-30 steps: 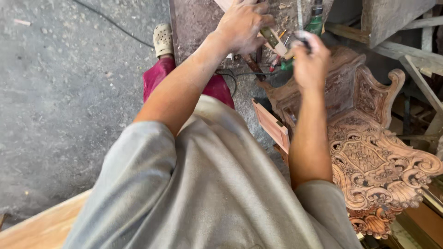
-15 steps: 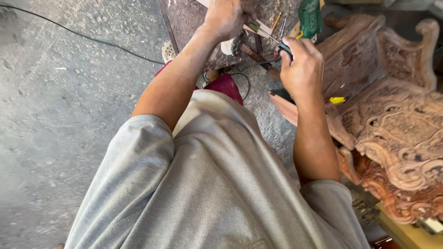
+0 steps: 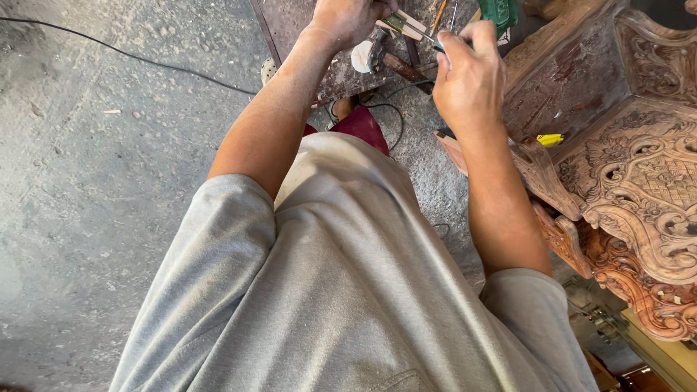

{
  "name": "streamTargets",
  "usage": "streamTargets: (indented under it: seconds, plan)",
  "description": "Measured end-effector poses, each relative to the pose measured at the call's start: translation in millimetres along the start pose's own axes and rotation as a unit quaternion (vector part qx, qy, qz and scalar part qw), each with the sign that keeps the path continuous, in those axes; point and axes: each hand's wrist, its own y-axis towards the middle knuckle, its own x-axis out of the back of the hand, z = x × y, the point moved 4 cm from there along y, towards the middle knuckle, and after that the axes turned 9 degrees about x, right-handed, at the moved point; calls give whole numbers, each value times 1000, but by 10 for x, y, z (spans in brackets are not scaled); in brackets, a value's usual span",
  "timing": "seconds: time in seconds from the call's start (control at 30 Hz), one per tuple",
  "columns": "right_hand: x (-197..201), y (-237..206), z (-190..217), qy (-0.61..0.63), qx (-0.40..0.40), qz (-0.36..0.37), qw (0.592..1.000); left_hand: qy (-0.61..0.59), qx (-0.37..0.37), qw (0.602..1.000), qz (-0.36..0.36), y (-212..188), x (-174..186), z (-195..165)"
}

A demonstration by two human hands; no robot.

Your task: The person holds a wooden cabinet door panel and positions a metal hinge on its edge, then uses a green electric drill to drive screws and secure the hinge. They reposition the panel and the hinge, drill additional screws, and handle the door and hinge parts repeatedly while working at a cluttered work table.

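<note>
My left hand reaches to the top edge of the view over a worn brown board and closes on a wooden-handled chisel among several loose tools. My right hand is just to the right of it, fingers pinched on a thin dark metal tool. A hammer with a brown handle lies on the board between the two hands. My grey shirt fills the lower part of the view.
Ornately carved wooden furniture stands close on the right, with a small yellow object on it. A green box sits at the top. A black cable runs across the grey concrete floor on the left.
The view has shifted, so the carved furniture fills more of the right side. Both hands stay at the tools on the board, the right hand now a little lower.
</note>
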Motion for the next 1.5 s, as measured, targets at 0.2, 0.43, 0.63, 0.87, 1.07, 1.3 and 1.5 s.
streamTargets:
  seconds: [0.2,0.43,0.63,0.87,1.07,1.3,1.5]
  plan:
    - [-31,312,154,-43,68,41,996,-30,14,999,11,24,15,-13]
    - [92,550,237,-67,144,26,987,-94,59,994,15,53,83,-52]
    - [177,587,210,-10,102,47,994,-76,31,995,-62,6,267,-194]
    - [96,609,58,14,-24,131,991,-19,57,998,-28,11,373,-289]
    - [106,581,68,-23,1,112,993,46,61,997,-8,23,482,-389]
    - [83,690,102,-29,50,21,998,69,114,990,42,75,465,-291]
    - [109,941,175,-5,25,62,998,220,126,966,47,206,730,-290]
